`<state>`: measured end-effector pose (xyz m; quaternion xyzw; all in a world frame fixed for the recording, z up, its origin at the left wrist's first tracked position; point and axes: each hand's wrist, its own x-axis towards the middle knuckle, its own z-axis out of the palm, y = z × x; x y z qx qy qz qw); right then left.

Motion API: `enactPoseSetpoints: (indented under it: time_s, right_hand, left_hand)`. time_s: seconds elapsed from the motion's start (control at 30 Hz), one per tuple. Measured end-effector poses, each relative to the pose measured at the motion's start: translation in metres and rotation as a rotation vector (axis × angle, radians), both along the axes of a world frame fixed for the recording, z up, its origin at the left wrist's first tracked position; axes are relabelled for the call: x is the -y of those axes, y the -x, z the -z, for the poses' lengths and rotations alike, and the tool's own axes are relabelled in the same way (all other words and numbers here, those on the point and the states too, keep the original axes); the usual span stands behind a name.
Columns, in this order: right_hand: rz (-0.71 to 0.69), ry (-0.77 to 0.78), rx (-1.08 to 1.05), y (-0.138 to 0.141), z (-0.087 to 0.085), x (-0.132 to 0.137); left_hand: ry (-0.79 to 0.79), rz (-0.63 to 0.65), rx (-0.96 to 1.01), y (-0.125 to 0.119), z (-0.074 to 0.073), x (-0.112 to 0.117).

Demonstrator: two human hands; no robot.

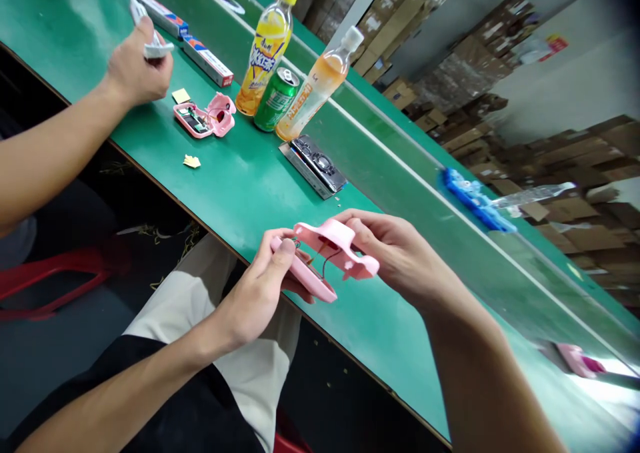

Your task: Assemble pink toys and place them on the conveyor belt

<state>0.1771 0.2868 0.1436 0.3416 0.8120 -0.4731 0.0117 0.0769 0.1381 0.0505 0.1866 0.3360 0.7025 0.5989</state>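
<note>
My left hand [265, 280] grips one half of a pink plastic case [314, 281], thumb on its upper edge. The other half, a pink shaped shell [333, 243], is held by my right hand [383, 246] at its far side. Thin wires run between the two halves, which stand apart like an opened clam. Both are held above the green table [385, 326] near its front edge. Most of what lies inside the case is hidden by the tilt.
To the left, a co-worker's hand [143, 66] holds a white object. Near it lies another opened pink case [200, 116]. A yellow-capped bottle [265, 50], a green can [277, 100] and an orange drink bottle [315, 90] stand behind a dark boxed item [315, 165]. Cartons [575, 193] fill the background.
</note>
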Motion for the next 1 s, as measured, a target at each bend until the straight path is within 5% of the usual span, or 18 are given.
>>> enactPoseSetpoints:
  time_s: [0.4,0.53,0.77,1.0]
  right_hand:
    - [0.158,-0.359,0.054,0.012,0.005,0.015]
    - [0.132,-0.497,0.064,0.016,0.001,0.027]
    - [-0.1,-0.057,-0.068,0.004,0.004,0.027]
    - [0.048,-0.178,-0.115,0.003,0.01,0.023]
  left_hand:
    - [0.077,-0.142,-0.446,0.007,-0.006,0.009]
    - [0.004,-0.085,-0.307,0.006,-0.006,0.004]
    - [-0.078,-0.018,0.061,0.007,-0.006,-0.003]
    - [-0.001,-0.119,-0.088,0.001,-0.001,0.001]
